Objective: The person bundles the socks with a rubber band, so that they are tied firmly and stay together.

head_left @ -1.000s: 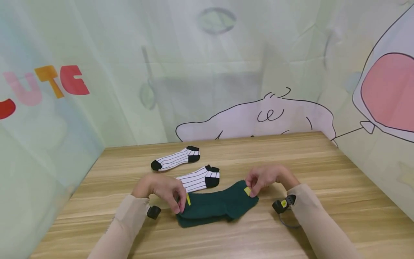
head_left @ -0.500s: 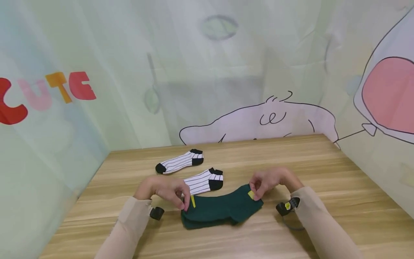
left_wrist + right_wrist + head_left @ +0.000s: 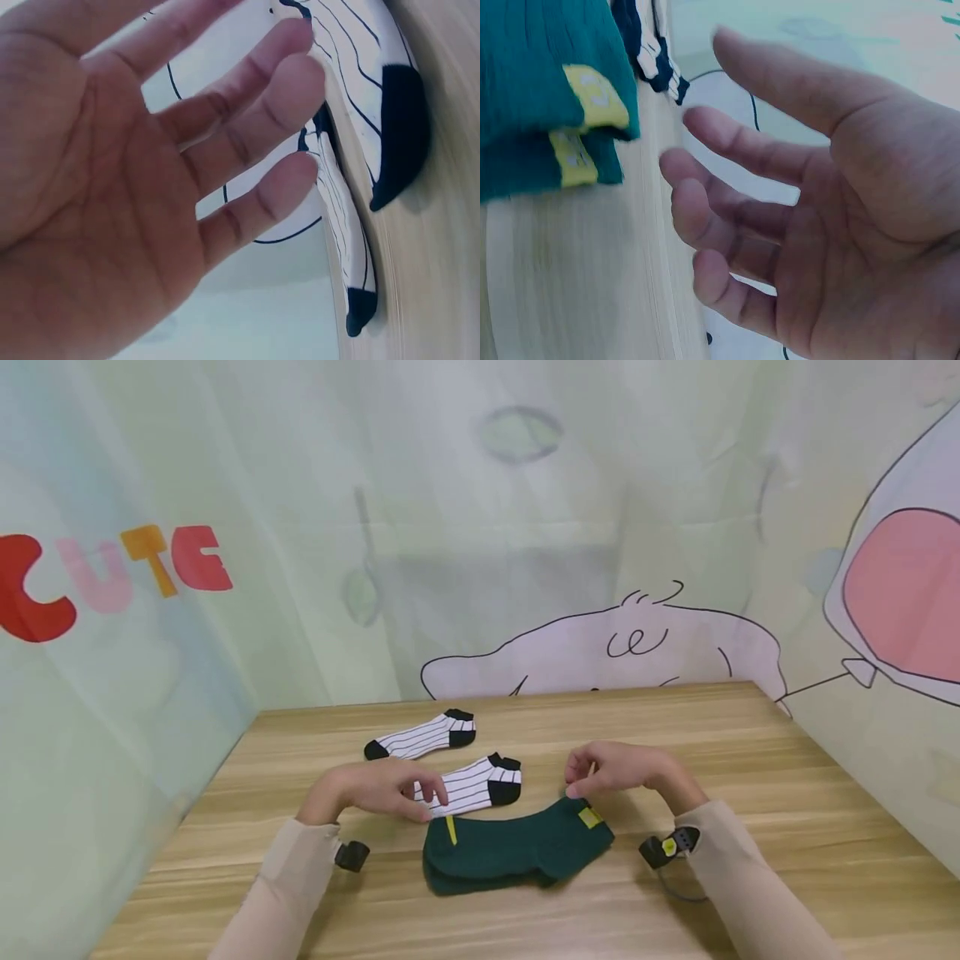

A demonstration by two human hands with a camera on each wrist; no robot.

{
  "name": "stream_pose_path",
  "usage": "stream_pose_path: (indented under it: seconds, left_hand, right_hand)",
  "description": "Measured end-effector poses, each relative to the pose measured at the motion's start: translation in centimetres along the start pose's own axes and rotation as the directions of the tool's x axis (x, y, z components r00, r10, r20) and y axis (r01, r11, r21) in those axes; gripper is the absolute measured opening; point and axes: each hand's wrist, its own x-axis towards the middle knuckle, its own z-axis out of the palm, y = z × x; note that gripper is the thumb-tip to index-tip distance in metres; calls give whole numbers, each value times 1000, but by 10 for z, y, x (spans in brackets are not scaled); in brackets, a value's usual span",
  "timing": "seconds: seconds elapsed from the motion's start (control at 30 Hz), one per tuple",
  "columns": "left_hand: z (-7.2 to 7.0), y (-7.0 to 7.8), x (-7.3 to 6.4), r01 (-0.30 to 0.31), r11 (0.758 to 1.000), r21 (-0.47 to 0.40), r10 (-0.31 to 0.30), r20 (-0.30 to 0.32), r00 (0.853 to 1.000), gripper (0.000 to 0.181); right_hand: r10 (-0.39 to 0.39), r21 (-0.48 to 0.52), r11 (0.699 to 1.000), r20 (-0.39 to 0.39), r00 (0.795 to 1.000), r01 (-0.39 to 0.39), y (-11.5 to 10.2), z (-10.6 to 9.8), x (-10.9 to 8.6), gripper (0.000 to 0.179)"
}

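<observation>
Two dark green socks [image 3: 510, 852] lie stacked on the wooden table, one nearly covering the other. At the cuff end, the right wrist view shows a yellow patch on each green sock [image 3: 547, 82]. My left hand [image 3: 378, 789] hovers by the toe end with fingers spread and nothing held, partly covering a white striped sock [image 3: 472, 787] behind. In the left wrist view the palm and fingers of the left hand [image 3: 142, 165] are bare. My right hand [image 3: 618, 768] is just above the cuff, its fingers loosely bent and apart from the fabric.
Farther back lies a second white striped sock [image 3: 423, 737] with black toe, heel and cuff. The wooden table [image 3: 675, 727] meets printed curtains [image 3: 300, 610] at its back and sides. A small black wrist device [image 3: 667, 847] with a cable sits at the right sleeve.
Both hands have let go of the green socks: the left from the toe end, the right from the cuff. Their fingers have opened, and the socks stay lying flat.
</observation>
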Motion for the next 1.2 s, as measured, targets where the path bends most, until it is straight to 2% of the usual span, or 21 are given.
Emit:
stream_pose_path:
  seconds: [0.27,0.37,0.53,0.7,0.87,1.0,1.2]
  left_hand:
    - [-1,-13,-1,7,999,46,-2,-114,993,25]
    - [-2,-15,0,39,998,40,-33,-134,990,26]
    - [-2,-17,-1,157,988,-8,-156,-125,980,29]
    - [-2,-19,-4,249,968,2,-247,-111,963,28]
    - [-3,-24,-11,276,961,26,-270,-136,953,31]
    - [-4,-26,-14,280,960,13,-275,-141,951,34]
    - [-5,-26,-15,301,953,13,-298,-121,947,39]
  right_hand:
    - [-18,23,1000,-126,992,21,-12,3,12,17]
    - [-18,26,999,-147,989,22,-17,2,19,16]
    - [-24,5,1000,-165,986,25,-22,3,32,12]
    - [-4,-5,1000,-226,974,3,-22,10,44,14]
    - [23,27,1000,-314,949,-15,-25,22,57,23]
    - [50,69,997,-349,936,-27,-28,31,67,27]
    - [105,125,990,-322,941,-68,-29,39,75,40]
